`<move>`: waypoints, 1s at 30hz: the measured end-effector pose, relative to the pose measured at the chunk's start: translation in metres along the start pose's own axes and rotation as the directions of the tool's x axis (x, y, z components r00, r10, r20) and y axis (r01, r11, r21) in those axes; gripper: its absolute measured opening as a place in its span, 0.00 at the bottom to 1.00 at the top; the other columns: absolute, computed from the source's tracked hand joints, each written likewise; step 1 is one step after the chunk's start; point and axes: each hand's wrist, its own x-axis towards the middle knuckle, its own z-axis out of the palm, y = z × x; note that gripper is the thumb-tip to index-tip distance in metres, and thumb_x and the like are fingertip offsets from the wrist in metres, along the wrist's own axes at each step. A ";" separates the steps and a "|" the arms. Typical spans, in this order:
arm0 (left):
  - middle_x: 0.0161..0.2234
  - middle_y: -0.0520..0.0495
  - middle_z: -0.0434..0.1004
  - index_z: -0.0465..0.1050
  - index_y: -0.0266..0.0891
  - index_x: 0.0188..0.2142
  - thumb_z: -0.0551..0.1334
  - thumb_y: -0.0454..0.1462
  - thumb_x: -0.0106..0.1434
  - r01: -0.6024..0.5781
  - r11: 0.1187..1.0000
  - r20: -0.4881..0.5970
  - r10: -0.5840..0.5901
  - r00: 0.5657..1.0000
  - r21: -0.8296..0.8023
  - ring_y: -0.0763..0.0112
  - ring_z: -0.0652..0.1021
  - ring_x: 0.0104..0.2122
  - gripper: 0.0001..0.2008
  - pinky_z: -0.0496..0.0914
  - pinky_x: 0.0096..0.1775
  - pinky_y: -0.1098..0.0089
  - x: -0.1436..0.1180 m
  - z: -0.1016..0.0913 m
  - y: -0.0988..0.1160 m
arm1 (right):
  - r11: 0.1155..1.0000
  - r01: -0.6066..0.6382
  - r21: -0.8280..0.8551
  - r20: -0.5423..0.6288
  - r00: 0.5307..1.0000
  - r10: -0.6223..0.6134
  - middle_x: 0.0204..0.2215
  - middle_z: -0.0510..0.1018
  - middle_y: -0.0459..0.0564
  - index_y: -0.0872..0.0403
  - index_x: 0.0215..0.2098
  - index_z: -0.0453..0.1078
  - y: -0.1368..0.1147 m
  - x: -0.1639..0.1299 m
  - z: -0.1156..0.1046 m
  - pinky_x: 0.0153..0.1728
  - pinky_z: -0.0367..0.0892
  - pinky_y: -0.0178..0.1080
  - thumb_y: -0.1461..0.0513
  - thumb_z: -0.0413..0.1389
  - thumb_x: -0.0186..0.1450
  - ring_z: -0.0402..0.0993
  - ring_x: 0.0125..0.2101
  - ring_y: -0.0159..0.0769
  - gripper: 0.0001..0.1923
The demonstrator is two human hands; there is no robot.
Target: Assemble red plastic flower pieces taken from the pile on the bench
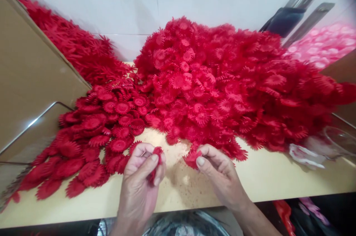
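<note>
Both forearms enter from the bottom edge, wrists raised above the near edge of the table. The left hand is curled, thumb and fingers pinched closed on 1 small red flower piece. The right hand is angled inward, thumb and forefinger closed on a second red flower piece, just beside the left hand. Beyond them lies a large heap of red flower pieces; left of it stands a cardboard panel. Pink pieces lie far right.
</note>
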 end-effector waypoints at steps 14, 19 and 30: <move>0.20 0.53 0.65 0.70 0.36 0.25 0.63 0.43 0.55 0.087 0.970 0.108 -0.113 0.988 0.226 0.80 0.61 0.18 0.11 0.54 0.21 0.76 -0.013 0.010 -0.018 | 0.982 0.060 -0.178 -0.011 0.998 -0.063 0.17 0.58 0.40 0.53 0.21 0.56 0.002 0.001 0.007 0.19 0.52 0.30 0.52 0.51 0.62 0.52 0.19 0.26 0.18; 0.22 0.53 0.65 0.72 0.36 0.26 0.65 0.39 0.53 -0.079 0.889 0.262 -0.047 0.964 0.451 0.77 0.64 0.23 0.08 0.58 0.25 0.75 -0.018 0.014 -0.023 | 0.991 0.028 -0.134 0.085 0.996 -0.017 0.18 0.61 0.41 0.54 0.21 0.59 0.006 0.000 0.007 0.22 0.52 0.31 0.53 0.55 0.60 0.55 0.21 0.27 0.17; 0.23 0.52 0.71 0.70 0.37 0.23 0.69 0.34 0.44 -0.072 0.997 -0.066 0.072 0.995 0.001 0.80 0.65 0.18 0.09 0.58 0.20 0.78 -0.002 0.004 -0.002 | 0.996 0.089 -0.021 -0.093 0.991 -0.091 0.21 0.60 0.42 0.54 0.25 0.62 0.003 0.002 -0.002 0.22 0.52 0.31 0.53 0.54 0.61 0.53 0.21 0.27 0.14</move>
